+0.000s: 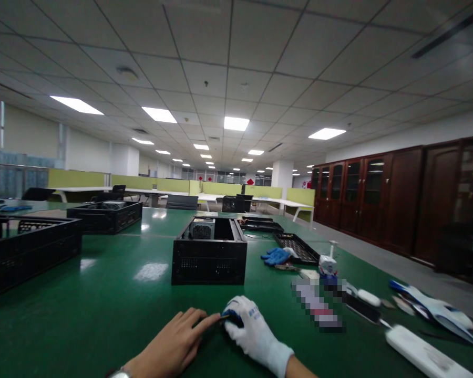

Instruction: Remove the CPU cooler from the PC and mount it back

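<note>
My left hand (177, 338) is bare, with a watch (120, 374) at the wrist. Its fingers are stretched out over the green table, and the index fingertip reaches to a thin, small yellowish piece (224, 316) at my right hand. On my right hand (244, 328) is a white work glove with a blue palm; its fingers are curled round that piece, too small to name. Just beyond both hands stands a black computer case (208, 262), open on top, with a power supply (202, 229) inside.
More black cases (27, 252) (108, 218) stand on the left. To the right lie a blue glove (276, 256), a black perforated panel (297, 248), a blurred-out flat item (317, 304), a white power strip (421, 349) and a blue-white packet (437, 310) on the green table (114, 320).
</note>
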`<state>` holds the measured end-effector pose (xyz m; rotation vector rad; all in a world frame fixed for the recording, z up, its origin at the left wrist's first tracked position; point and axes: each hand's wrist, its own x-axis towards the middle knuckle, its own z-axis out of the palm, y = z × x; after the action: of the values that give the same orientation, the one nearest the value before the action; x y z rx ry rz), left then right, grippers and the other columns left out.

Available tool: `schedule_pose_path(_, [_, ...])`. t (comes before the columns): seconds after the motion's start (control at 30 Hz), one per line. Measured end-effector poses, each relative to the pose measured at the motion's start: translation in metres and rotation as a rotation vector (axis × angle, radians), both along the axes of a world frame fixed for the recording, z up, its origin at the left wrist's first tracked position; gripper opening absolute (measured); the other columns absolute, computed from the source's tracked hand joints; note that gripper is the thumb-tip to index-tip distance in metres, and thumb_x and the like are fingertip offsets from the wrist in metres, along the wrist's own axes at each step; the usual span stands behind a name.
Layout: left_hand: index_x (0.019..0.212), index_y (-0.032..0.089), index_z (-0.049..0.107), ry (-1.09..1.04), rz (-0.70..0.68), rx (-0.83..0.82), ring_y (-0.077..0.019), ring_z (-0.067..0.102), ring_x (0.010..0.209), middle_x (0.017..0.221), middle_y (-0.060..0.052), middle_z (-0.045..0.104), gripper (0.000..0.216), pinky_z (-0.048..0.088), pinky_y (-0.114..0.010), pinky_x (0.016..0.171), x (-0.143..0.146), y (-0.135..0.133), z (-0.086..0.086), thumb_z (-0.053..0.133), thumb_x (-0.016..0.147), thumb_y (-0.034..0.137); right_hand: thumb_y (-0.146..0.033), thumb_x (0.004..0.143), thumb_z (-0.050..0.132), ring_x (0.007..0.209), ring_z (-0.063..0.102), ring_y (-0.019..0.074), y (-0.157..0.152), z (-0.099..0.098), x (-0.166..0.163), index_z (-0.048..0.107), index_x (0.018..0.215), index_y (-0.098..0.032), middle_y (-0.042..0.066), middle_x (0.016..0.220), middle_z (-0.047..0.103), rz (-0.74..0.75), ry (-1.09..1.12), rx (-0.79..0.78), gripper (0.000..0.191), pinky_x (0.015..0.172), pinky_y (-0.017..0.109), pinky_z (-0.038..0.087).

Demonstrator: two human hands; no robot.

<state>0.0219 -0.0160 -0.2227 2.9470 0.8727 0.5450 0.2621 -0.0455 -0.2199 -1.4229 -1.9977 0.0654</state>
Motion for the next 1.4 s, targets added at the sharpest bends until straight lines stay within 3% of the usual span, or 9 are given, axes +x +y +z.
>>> schedule_pose_path(0.37, [0.15,0.043,0.033,-0.038,-0.022,0.002,-0.0258,0.059,0.118,0.135,-0.003,0.058,0.076,0.051,-0.048,0.102,-0.001,0.001,-0.003,0.048,0.087,0.002,-0.023,0.083,0.064,0.102,0.062,0.0244,0.007,-0.011,0.003,0.071,0.097,-0.02,0.007,0.103,0.069,-0.02,-0.064,-0.036,0.016,0.096,0.037,0.045])
schedule_pose_path(0.53, [0.148,0.04,0.035,-0.07,-0.047,0.008,-0.0277,0.055,0.124,0.138,-0.003,0.057,0.071,0.049,-0.048,0.106,0.001,0.004,-0.002,0.058,0.089,0.009,-0.022,0.081,0.065,0.102,0.063,0.0243,0.006,-0.014,0.002,0.072,0.097,-0.021,0.006,0.102,0.07,0.003,-0.023,0.0,0.017,0.099,0.038,0.044])
schedule_pose_path(0.63, [0.145,0.04,0.037,-0.102,-0.055,0.003,-0.0253,0.058,0.119,0.133,-0.001,0.06,0.066,0.051,-0.044,0.103,0.004,0.004,-0.001,0.064,0.089,0.015,-0.02,0.08,0.065,0.096,0.064,0.0233,0.004,-0.013,-0.006,0.072,0.093,-0.019,0.006,0.097,0.071,0.022,0.046,0.017,0.015,0.092,0.035,0.047])
schedule_pose_path(0.77, [0.145,0.037,0.032,-0.202,-0.014,0.114,-0.0253,0.061,0.116,0.13,-0.002,0.062,0.072,0.052,-0.043,0.102,0.008,0.005,-0.005,0.069,0.087,0.017,-0.02,0.083,0.061,0.086,0.065,0.0215,0.002,-0.01,-0.021,0.07,0.087,-0.019,0.005,0.088,0.071,-0.001,0.163,0.001,0.01,0.083,0.031,0.049])
schedule_pose_path(0.87, [0.138,0.028,0.037,-0.254,0.035,0.172,-0.0273,0.059,0.117,0.129,-0.009,0.059,0.051,0.05,-0.047,0.103,0.01,0.006,-0.009,0.061,0.094,0.021,-0.023,0.084,0.061,0.09,0.065,0.0227,0.005,-0.011,-0.027,0.069,0.09,-0.019,0.006,0.092,0.071,-0.102,0.157,-0.021,0.011,0.084,0.032,0.049])
schedule_pose_path(0.97, [0.121,0.027,0.05,-0.256,0.035,0.224,-0.0267,0.061,0.107,0.118,-0.008,0.062,0.025,0.054,-0.044,0.095,0.012,0.004,-0.011,0.057,0.097,0.026,-0.022,0.08,0.064,0.096,0.065,0.0263,0.012,-0.017,-0.026,0.068,0.095,-0.018,0.01,0.098,0.07,-0.187,0.118,-0.048,0.016,0.089,0.036,0.049])
schedule_pose_path(1.13, [0.111,0.027,0.057,-0.207,-0.015,0.35,-0.0275,0.063,0.099,0.108,-0.005,0.067,0.021,0.055,-0.044,0.09,0.016,0.002,-0.01,0.062,0.091,0.024,-0.028,0.076,0.071,0.104,0.063,0.0327,0.015,-0.024,-0.026,0.07,0.096,-0.018,0.013,0.104,0.069,-0.212,0.086,-0.066,0.022,0.098,0.046,0.046])
schedule_pose_path(1.3, [0.092,0.024,0.058,-0.157,-0.099,0.484,-0.0223,0.066,0.081,0.087,-0.002,0.069,0.003,0.056,-0.035,0.078,0.014,0.002,-0.014,0.056,0.093,0.022,-0.033,0.072,0.075,0.111,0.061,0.0327,0.003,-0.017,-0.027,0.068,0.111,-0.018,0.012,0.113,0.067,-0.098,0.076,0.001,0.043,0.103,0.049,0.045])
schedule_pose_path(1.4, [0.086,0.023,0.057,-0.14,-0.132,0.525,-0.0212,0.066,0.075,0.081,-0.001,0.069,0.015,0.055,-0.034,0.074,0.014,-0.002,-0.019,0.047,0.097,0.02,-0.029,0.074,0.071,0.12,0.058,0.0328,-0.005,-0.013,-0.025,0.061,0.127,-0.017,0.014,0.126,0.063,-0.025,0.116,0.046,0.056,0.108,0.051,0.042])
